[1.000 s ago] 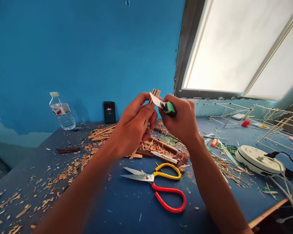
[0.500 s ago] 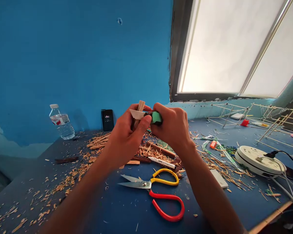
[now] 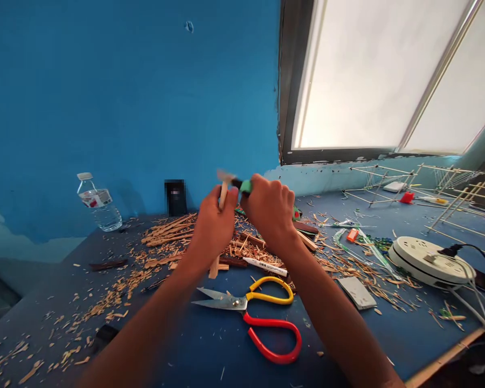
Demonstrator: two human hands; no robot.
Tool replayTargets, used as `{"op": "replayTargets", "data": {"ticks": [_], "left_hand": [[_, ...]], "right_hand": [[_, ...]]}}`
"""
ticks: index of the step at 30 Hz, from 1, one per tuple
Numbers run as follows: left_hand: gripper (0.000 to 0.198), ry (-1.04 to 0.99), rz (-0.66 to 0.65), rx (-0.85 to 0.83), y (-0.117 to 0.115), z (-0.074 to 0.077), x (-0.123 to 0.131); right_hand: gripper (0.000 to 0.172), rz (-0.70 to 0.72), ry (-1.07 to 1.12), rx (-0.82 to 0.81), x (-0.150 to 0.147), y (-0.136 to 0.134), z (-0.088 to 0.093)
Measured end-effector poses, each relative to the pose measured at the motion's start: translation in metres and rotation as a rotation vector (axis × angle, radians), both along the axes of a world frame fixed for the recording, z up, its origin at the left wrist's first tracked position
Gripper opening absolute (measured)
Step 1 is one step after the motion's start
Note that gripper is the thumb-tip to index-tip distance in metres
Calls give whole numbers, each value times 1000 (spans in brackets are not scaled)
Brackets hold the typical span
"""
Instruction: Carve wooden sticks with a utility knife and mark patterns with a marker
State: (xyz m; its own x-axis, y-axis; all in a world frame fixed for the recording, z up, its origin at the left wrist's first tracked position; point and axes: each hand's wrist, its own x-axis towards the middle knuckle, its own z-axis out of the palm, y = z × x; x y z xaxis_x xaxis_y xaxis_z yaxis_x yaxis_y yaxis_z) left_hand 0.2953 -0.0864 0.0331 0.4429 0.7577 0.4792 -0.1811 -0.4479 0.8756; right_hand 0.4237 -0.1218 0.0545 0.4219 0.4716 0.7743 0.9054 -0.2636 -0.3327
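Observation:
My left hand (image 3: 214,223) is closed round a pale wooden stick (image 3: 223,195). The stick's top shows above the fingers and its lower end juts out below the palm. In my right hand (image 3: 269,213) is a knife (image 3: 246,187) with a green and black handle. Its blade, smeared by motion, points left across the top of the stick; whether it touches the wood I cannot tell. Under the hands lie wood shavings and a white marker pen (image 3: 265,267). Closer to me, scissors (image 3: 236,303) with one yellow and one red handle lie spread apart.
A water bottle (image 3: 99,203) and a black box-like object (image 3: 175,198) stand by the blue wall. Wood strips (image 3: 167,230) are piled at left. On the right are a round power strip (image 3: 430,261), a pale flat block (image 3: 356,292) and thin stick frames (image 3: 388,180).
The knife has moved up to the stick's top end and its blade is blurred. The stick has turned, so its lower end now shows below my left hand. The view has shifted slightly.

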Motion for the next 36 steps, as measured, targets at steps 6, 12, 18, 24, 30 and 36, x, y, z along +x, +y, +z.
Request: {"op": "replayTargets", "data": {"ticks": [6,12,18,24,30,36], "left_hand": [[35,-36,-160,-275,15,-28,12],[18,-326,-194,-429,37,-1,-9],[13,-333,-230,-384,30,18,-30],[25,-185,-279,-294,21,32,-48],[28,-144,-258,-208,18,40,-60],[25,-140,-273,-165,-2,47,-61]], "right_hand": [[14,45,225,52,75,-9,5],[36,534,451,-173,89,-22,6],[45,976,463,-427,50,-28,9],[34,1079,358,-501,42,-30,7],[32,1074,276,-475,34,-37,7],[32,975,159,-326,17,-46,14]]}}
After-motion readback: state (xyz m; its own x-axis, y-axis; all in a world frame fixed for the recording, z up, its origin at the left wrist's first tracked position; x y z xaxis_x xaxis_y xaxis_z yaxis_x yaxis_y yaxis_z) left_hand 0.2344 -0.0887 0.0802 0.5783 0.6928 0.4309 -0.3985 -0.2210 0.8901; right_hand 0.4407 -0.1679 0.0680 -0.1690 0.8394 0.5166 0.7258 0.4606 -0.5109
